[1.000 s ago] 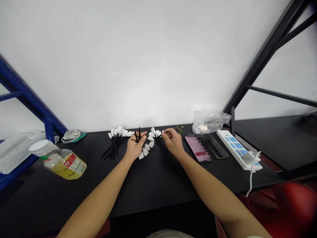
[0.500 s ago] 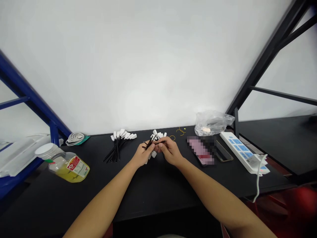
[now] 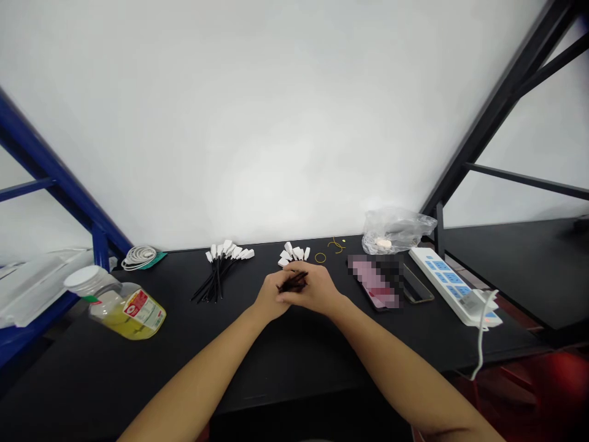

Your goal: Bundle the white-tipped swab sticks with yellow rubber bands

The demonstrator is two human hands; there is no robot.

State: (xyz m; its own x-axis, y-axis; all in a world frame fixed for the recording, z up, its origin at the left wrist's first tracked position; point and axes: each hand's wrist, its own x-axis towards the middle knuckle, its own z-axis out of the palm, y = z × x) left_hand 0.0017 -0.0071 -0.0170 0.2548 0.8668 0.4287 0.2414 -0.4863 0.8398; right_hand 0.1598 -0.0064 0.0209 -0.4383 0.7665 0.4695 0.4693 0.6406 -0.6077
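Observation:
My left hand (image 3: 269, 299) and my right hand (image 3: 313, 288) meet at the middle of the black table (image 3: 294, 344), both closed around one bunch of black sticks with white tips (image 3: 292, 254). The black stems cross between my fingers and the white tips fan out just beyond my knuckles. A second bunch of the same sticks (image 3: 223, 265) lies flat to the left of my hands, untouched. Small yellow rubber bands (image 3: 321, 258) lie just past my right hand.
A plastic jar of yellow liquid (image 3: 117, 304) lies on its side at the left, with a coiled white cable (image 3: 138, 255) behind it. To the right are a phone (image 3: 375, 282), a clear plastic bag (image 3: 393, 228) and a white power strip (image 3: 453, 287). Metal rack frames stand at both sides.
My hands have come together from a spread position and gathered the scattered white-tipped sticks into one bunch held between them. The other bunch has not moved.

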